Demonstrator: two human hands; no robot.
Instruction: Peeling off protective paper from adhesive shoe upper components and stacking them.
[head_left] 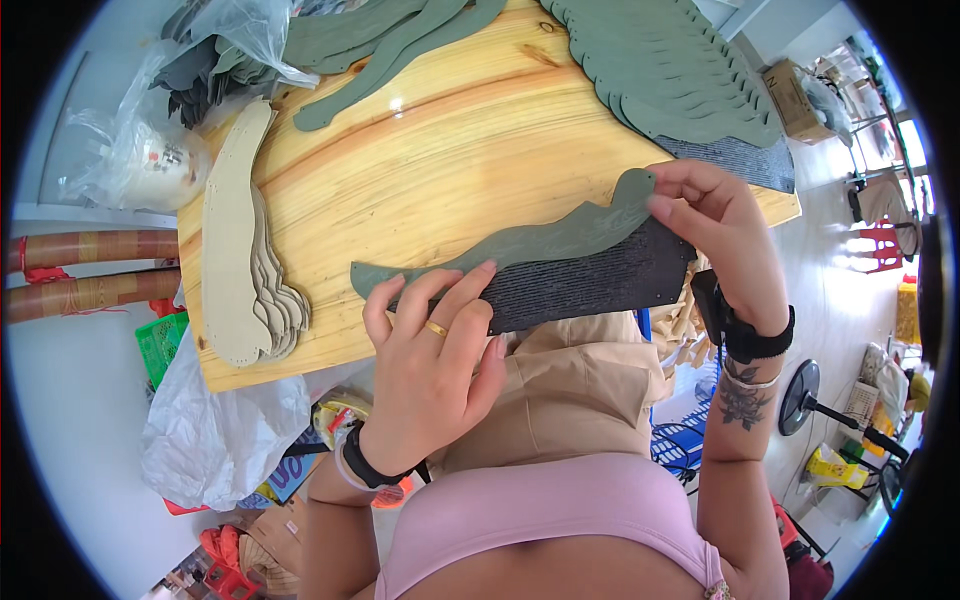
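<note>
A long, wavy-edged piece of grey-green sheet material [540, 240] lies along the near edge of the wooden table, over a black ridged mat [585, 285]. My right hand [722, 222] pinches its rounded right end between thumb and fingers, where small holes show. My left hand [435, 345] rests with fingers spread over the mat and the piece's lower left edge, fingertips touching it; the palm is off the table's near side. Under the piece, part of the mat is hidden.
A stack of beige cut pieces [232, 240] lies at the table's left. Several green pieces [400, 50] sit at the back, and a fanned green stack [670, 75] covers the far right on another black mat [745, 160]. Plastic bags [140, 150] crowd the left edge.
</note>
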